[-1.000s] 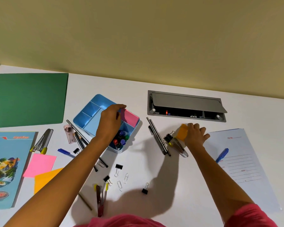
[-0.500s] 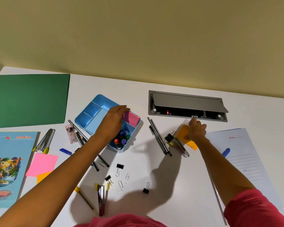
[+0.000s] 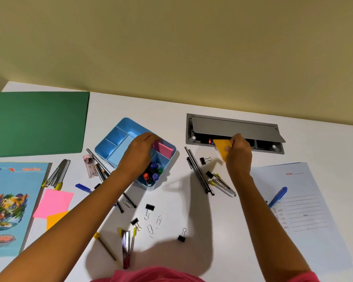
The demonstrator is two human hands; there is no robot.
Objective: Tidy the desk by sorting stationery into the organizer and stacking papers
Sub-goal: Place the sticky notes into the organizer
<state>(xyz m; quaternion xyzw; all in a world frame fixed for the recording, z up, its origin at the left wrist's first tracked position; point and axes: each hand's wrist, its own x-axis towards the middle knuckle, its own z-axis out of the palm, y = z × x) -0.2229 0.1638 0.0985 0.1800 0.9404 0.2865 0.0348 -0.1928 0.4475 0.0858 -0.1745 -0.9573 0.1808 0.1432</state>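
**Organizer half filled, orange notes lifted**

Organizer (image 3: 118, 139), the blue divided tray, sits at centre frame on the white desk (image 3: 192, 200), its long axis running from upper left to lower right. My left hand (image 3: 140, 153) is curled over its middle, fingertips on the pink sticky pad (image 3: 164, 149) in the right-hand compartment; whether I grip the pad or only press it, I cannot tell. Coloured pins (image 3: 153, 173) fill the compartment at the lower right corner.

My right hand (image 3: 237, 155) pinches an orange sticky pad (image 3: 222, 148), raised off the desk and tilted, one corner toward the grey cable hatch (image 3: 232, 131) at upper right.

I judge the step to be sorting sticky notes; next the orange pad must travel leftward to the tray, squared to fit beside or on the pink one.

Outward lie black pencils (image 3: 198, 171), a stapler (image 3: 222, 184), binder clips (image 3: 149, 209), paper clips (image 3: 158, 221), a lined form (image 3: 306, 212) at right, a green folder (image 3: 35, 123) upper left.
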